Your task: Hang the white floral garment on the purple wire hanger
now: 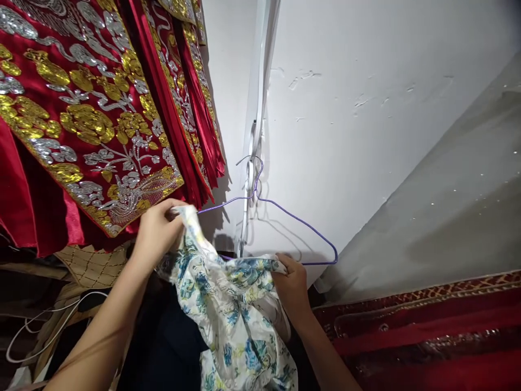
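Observation:
A white garment with a blue and yellow flower print (236, 315) hangs between my two hands. My left hand (157, 231) is closed on its upper edge, right where the left arm of a purple wire hanger (297, 220) ends. My right hand (292, 288) grips another part of the cloth just below the hanger's bottom bar. The hanger's hook sits on a white fitting (253, 136) on the wall. Part of the hanger's left side is hidden by the cloth.
Red satin garments with gold and silver sequin embroidery (81, 119) hang at the upper left, close to my left hand. A white wall (366, 108) is behind. A red patterned carpet (427, 326) lies at the lower right. White cables (36, 326) trail at the lower left.

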Action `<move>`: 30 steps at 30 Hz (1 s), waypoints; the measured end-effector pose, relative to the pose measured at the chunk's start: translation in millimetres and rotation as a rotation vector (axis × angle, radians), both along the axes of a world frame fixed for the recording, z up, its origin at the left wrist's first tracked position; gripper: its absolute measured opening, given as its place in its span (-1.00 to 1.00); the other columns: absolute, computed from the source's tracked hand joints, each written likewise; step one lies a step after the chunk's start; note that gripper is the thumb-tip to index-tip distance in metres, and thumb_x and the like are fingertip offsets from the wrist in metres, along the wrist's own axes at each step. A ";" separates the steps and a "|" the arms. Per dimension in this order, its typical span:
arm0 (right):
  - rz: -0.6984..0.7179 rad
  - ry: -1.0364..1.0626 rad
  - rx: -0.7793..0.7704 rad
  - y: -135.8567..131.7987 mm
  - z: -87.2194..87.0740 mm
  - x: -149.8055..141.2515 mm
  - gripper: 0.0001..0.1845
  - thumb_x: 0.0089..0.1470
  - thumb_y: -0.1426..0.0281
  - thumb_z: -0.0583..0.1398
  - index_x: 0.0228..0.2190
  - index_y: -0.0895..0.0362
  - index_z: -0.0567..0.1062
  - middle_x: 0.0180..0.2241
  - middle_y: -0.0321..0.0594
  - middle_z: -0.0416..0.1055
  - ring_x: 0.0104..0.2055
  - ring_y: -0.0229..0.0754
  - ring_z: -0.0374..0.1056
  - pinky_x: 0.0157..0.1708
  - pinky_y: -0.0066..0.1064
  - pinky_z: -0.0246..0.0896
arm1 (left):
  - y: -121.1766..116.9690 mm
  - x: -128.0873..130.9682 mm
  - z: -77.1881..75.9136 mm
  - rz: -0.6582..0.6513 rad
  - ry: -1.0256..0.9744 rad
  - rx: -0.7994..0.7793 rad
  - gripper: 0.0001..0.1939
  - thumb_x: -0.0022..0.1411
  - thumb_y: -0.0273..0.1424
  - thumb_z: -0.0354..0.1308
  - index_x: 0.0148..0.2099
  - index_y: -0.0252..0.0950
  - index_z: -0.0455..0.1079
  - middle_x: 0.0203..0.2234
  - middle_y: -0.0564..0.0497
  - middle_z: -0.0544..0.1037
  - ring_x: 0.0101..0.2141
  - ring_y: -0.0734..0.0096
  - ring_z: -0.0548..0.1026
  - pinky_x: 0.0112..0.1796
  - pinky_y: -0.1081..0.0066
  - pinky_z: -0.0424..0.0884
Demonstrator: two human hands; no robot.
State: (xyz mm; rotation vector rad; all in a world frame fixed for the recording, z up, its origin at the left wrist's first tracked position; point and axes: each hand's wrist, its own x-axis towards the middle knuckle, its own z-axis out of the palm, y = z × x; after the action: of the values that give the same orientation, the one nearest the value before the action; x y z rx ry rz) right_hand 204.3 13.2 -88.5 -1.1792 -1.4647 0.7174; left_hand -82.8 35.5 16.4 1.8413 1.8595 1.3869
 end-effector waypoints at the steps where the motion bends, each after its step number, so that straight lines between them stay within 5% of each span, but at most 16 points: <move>1: 0.016 -0.006 -0.010 -1.3 1.8 -0.2 -0.74 -0.02 0.41 0.10 -0.63 0.09 0.13 -0.61 -0.41 -0.07 -0.51 -0.31 -0.11 -0.52 -0.41 -0.22 | 4.2 12.8 3.2 -0.043 0.032 0.019 -0.75 0.19 -0.30 0.13 -0.14 -0.24 0.55 -0.29 0.02 0.63 -0.31 0.30 0.52 -0.26 0.42 0.35; 6: 0.099 -0.144 -0.046 -16.0 17.3 10.5 -0.75 0.04 0.45 0.08 -0.60 0.09 0.14 -0.61 -0.42 0.00 -0.53 -0.31 -0.05 -0.53 -0.42 -0.18 | 23.9 61.1 -0.2 -0.109 0.252 0.124 -0.70 0.39 -0.23 -0.04 -0.20 -0.22 0.49 -0.32 0.00 0.58 -0.30 0.28 0.41 -0.16 0.32 0.25; 10: 0.110 -0.249 0.080 -26.4 33.5 31.9 -0.83 -0.01 0.53 0.11 -0.41 0.09 0.49 -0.48 -0.35 0.40 -0.42 -0.25 0.29 -0.43 -0.45 0.12 | 27.5 56.6 -17.0 -0.237 0.237 0.083 -0.65 0.41 -0.21 -0.08 -0.33 -0.26 0.38 -0.53 0.07 0.39 -0.43 0.39 0.32 -0.35 0.42 0.19; 14: -0.327 -0.106 0.457 -24.1 49.3 63.2 -0.51 -0.11 0.51 0.25 -0.06 0.08 0.56 -0.25 -0.18 0.54 -0.38 -0.18 0.40 -0.42 -0.40 0.28 | 19.6 40.8 -22.1 -0.321 0.151 0.086 -0.64 0.38 -0.17 0.00 -0.31 -0.30 0.44 -0.57 0.13 0.33 -0.52 0.51 0.23 -0.43 0.48 0.15; 16: -0.458 -0.029 0.400 -18.2 61.9 83.6 -0.28 -0.18 0.52 0.29 0.11 0.12 0.46 -0.38 -0.23 0.52 -0.50 -0.23 0.33 -0.53 -0.42 0.22 | 15.2 35.7 -16.2 -0.331 0.154 0.087 -0.65 0.35 -0.16 0.05 -0.28 -0.31 0.49 -0.57 0.13 0.36 -0.53 0.53 0.22 -0.45 0.49 0.15; 18: -0.493 -0.022 0.259 -11.7 78.2 106.9 -0.36 -0.19 0.54 0.26 0.03 0.17 0.54 -0.50 -0.28 0.47 -0.54 -0.27 0.27 -0.55 -0.43 0.16 | 12.1 31.8 -7.0 -0.354 0.170 0.051 -0.64 0.32 -0.14 0.07 -0.29 -0.32 0.51 -0.61 0.14 0.33 -0.55 0.54 0.20 -0.47 0.50 0.14; 20: -0.541 -0.072 0.229 -7.0 94.1 130.3 -0.67 -0.20 0.56 0.22 -0.31 0.19 0.65 -0.55 -0.28 0.43 -0.52 -0.28 0.26 -0.52 -0.40 0.10 | 9.9 28.2 2.3 -0.379 0.171 0.004 -0.62 0.31 -0.12 0.07 -0.32 -0.32 0.50 -0.62 0.13 0.31 -0.56 0.53 0.20 -0.49 0.50 0.14; 23: -0.344 -0.056 0.202 -1.8 107.0 157.0 -0.94 -0.19 0.52 0.26 -0.57 0.20 0.58 -0.60 -0.26 0.37 -0.51 -0.27 0.25 -0.49 -0.30 0.04 | 7.0 23.4 10.9 -0.410 0.145 -0.065 -0.60 0.32 -0.10 0.05 -0.37 -0.32 0.45 -0.60 0.11 0.28 -0.54 0.52 0.19 -0.52 0.51 0.11; 26: -0.140 0.168 0.146 10.4 101.2 170.2 -0.87 -0.19 0.39 0.32 -0.54 0.22 0.60 -0.53 -0.11 0.46 -0.48 -0.16 0.36 -0.43 -0.19 0.12 | 4.9 21.9 13.1 -0.416 0.093 -0.090 -0.60 0.31 -0.11 0.05 -0.40 -0.32 0.42 -0.59 0.11 0.27 -0.55 0.53 0.17 -0.54 0.52 0.09; 30: -0.347 0.420 0.353 36.5 85.1 179.7 -0.83 -0.24 0.37 0.28 -0.70 0.21 0.53 -0.49 0.01 0.51 -0.53 -0.11 0.40 -0.46 -0.16 0.17 | 2.8 27.5 15.4 -0.530 0.059 -0.140 -0.58 0.31 -0.12 0.06 -0.42 -0.34 0.44 -0.55 0.09 0.35 -0.50 0.50 0.25 -0.49 0.53 0.17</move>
State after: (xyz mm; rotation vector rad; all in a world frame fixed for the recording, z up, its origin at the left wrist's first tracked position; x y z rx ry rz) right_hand 384.0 49.8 -3.4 -0.9087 -0.9545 0.4116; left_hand -55.2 38.3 31.7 2.1067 1.3033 0.9997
